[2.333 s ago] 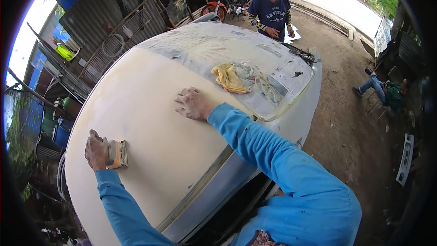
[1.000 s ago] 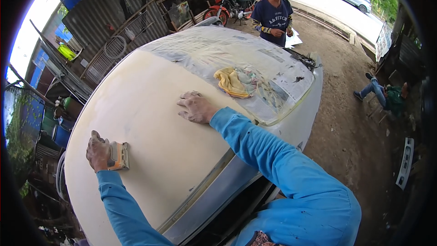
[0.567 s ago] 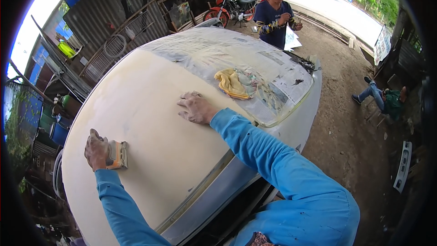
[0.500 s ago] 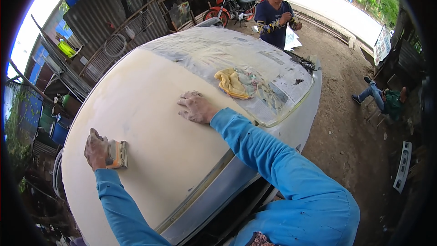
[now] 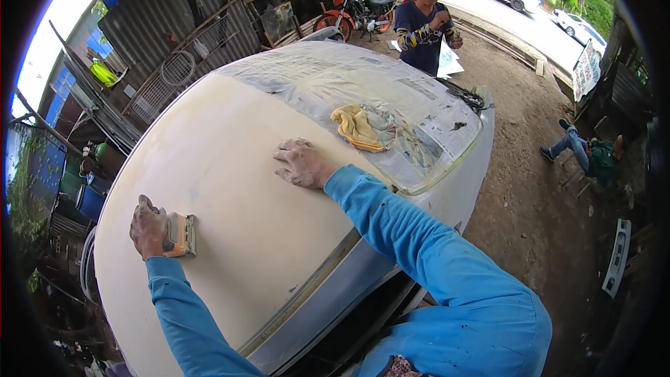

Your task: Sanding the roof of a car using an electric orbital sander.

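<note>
Dusty and cream-coloured, the car roof (image 5: 230, 146) fills the middle of the view. On its left side, my left hand (image 5: 148, 229) is closed round an orange and grey sander (image 5: 181, 236), whose flat base rests on the roof. The fingers on the sander's far side are partly hidden. My right hand (image 5: 304, 163) lies on the roof near the windshield side, fingers spread and dusty, with no tool under it that I can see. Beyond it, a crumpled yellow cloth (image 5: 357, 127) sits on the paper and plastic masking (image 5: 433, 143) that covers the windshield.
A person in a red head covering (image 5: 424, 24) stands beyond the car's front. Someone else sits at the far right (image 5: 601, 157). A loose bumper (image 5: 617, 258) lies on the dirt ground (image 5: 523, 216). A red motorcycle (image 5: 356, 12) and corrugated metal sheets (image 5: 174, 10) are behind the car.
Both hands and the sander stay in nearly the same places. The standing person has shifted slightly right and moved their hands. Different vehicles show on the road.
</note>
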Available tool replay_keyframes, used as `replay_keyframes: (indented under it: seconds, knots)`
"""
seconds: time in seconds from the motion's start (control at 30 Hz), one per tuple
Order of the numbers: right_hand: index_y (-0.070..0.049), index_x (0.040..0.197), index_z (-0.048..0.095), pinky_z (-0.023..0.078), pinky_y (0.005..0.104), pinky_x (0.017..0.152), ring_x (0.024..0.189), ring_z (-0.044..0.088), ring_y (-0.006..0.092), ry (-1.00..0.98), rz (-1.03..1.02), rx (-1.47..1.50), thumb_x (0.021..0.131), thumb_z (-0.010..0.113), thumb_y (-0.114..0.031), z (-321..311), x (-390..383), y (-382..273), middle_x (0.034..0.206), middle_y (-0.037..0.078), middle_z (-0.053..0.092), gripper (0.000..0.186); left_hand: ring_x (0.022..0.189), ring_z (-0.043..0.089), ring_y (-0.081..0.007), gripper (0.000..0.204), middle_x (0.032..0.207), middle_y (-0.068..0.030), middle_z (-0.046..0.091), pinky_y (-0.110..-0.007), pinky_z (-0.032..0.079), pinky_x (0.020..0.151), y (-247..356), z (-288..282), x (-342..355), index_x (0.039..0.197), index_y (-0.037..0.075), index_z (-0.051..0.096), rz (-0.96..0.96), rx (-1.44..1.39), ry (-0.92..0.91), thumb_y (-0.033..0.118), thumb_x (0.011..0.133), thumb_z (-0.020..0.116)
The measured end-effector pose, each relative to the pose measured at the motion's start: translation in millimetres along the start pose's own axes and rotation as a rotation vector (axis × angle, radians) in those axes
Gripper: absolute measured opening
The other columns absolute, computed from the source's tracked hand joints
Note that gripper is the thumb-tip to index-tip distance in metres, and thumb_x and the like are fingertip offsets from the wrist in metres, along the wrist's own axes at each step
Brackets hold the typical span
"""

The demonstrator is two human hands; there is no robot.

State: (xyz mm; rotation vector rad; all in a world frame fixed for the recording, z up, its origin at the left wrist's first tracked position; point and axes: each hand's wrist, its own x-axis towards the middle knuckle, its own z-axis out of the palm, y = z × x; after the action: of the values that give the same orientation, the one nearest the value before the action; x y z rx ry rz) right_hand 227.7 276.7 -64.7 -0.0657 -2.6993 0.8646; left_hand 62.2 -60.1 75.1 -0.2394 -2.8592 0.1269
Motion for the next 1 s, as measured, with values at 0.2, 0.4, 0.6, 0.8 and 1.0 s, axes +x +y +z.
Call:
replay_keyframes:
  seconds: [0.2, 0.4, 0.6, 0.8, 1.0]
  knots:
    - [-0.003, 0.131, 0.065, 0.033, 0.0451, 0.119, 0.136, 0.048, 0.0365, 0.012, -0.006, 0.01, 0.095, 0.067, -0.034, 1.9, -0.6, 1.7, 0.143, 0.018, 0.056, 0.048, 0.105, 0.069, -0.0337, 0.029, 0.106, -0.0114, 0.071, -0.047, 0.054, 0.091, -0.7, 1.0, 0.4, 0.112, 0.012, 0.053, 0.007, 0.008, 0.009, 0.025, 0.09, 0.069]
    - [-0.003, 0.132, 0.065, 0.033, 0.0449, 0.119, 0.138, 0.047, 0.0354, 0.027, 0.005, 0.01, 0.095, 0.066, -0.034, 4.3, -0.7, 3.1, 0.145, 0.016, 0.055, 0.048, 0.106, 0.069, -0.0323, 0.027, 0.108, -0.0115, 0.071, -0.046, 0.055, 0.091, 3.0, -5.5, -3.8, 0.111, 0.011, 0.056, 0.01, -0.005, -0.006, 0.024, 0.09, 0.067]
    - [-0.004, 0.128, 0.066, 0.032, 0.0451, 0.119, 0.136, 0.048, 0.0351, 0.05, -0.001, 0.006, 0.094, 0.066, -0.036, 5.7, -0.7, 3.7, 0.137, 0.017, 0.058, 0.046, 0.107, 0.069, -0.0313, 0.027, 0.109, -0.0099, 0.071, -0.045, 0.055, 0.093, 5.9, -11.5, -7.4, 0.111, 0.012, 0.057, -0.007, -0.022, -0.001, 0.024, 0.09, 0.068]
    - [-0.004, 0.127, 0.067, 0.032, 0.0458, 0.119, 0.134, 0.05, 0.0337, 0.079, -0.046, 0.002, 0.094, 0.065, -0.036, 8.1, -0.9, 2.6, 0.136, 0.017, 0.06, 0.046, 0.109, 0.069, -0.0312, 0.027, 0.112, -0.0097, 0.07, -0.046, 0.054, 0.094, 1.9, -8.4, -8.5, 0.112, 0.012, 0.057, 0.013, -0.012, 0.019, 0.025, 0.091, 0.067]
    - [-0.003, 0.129, 0.066, 0.032, 0.0449, 0.119, 0.136, 0.049, 0.0345, 0.068, -0.013, 0.033, 0.094, 0.066, -0.035, 1.7, -1.8, 2.8, 0.14, 0.017, 0.058, 0.048, 0.106, 0.069, -0.0319, 0.026, 0.108, -0.0115, 0.071, -0.045, 0.055, 0.092, 5.3, -8.8, -3.8, 0.11, 0.011, 0.056, -0.002, -0.023, -0.03, 0.025, 0.091, 0.067]
